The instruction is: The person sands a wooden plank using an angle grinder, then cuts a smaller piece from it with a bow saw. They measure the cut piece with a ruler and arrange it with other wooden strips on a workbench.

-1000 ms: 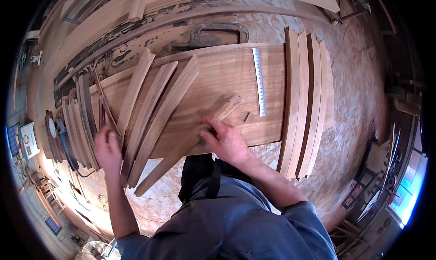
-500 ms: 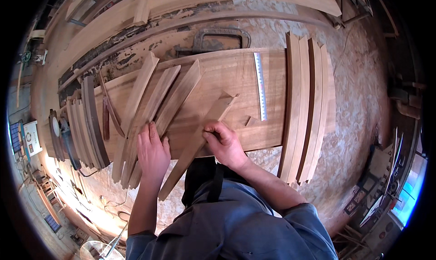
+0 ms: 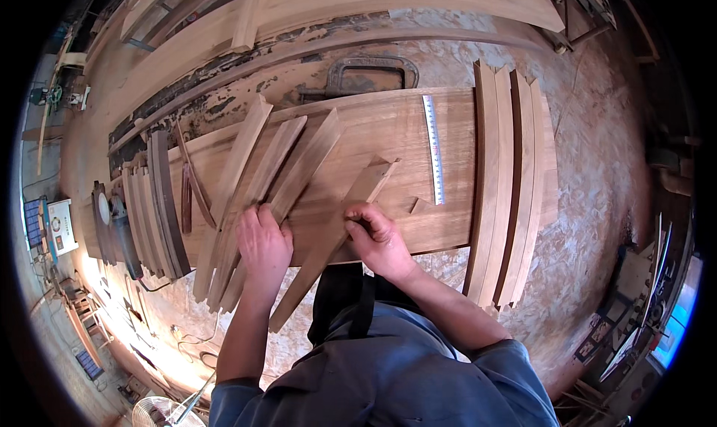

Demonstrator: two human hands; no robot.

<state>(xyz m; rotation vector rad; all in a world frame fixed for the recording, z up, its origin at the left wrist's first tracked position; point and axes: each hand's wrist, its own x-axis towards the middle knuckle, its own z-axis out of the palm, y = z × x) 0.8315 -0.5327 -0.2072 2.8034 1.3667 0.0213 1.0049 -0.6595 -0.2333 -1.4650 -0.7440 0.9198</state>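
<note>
On the work board (image 3: 403, 143) in front of me lie several wooden strips with angle-cut ends. My left hand (image 3: 264, 244) bends its fingers over a wooden strip (image 3: 308, 158), the right one of a fanned group; its thumb is at the strip's right side and the fingertips are partly hidden. My right hand (image 3: 379, 240) pinches the edge of a separate notched strip (image 3: 328, 244), which slants from upper right to lower left and overhangs the near edge. Right of it are a small wood offcut (image 3: 419, 204) and a white ruler (image 3: 433, 151).
Two pairs of long strips (image 3: 504, 188) lie across the board's right end. A C-clamp (image 3: 373, 72) sits behind it. Dark strips (image 3: 166, 203) and a power tool (image 3: 119, 225) are at the left. Long planks (image 3: 418, 1) run along the back; a fan (image 3: 160, 412) stands lower left.
The whole view has shifted slightly, so the scene sits a little lower and to the right. My left fingers are more bent over the strip; my right hand keeps its pinch.
</note>
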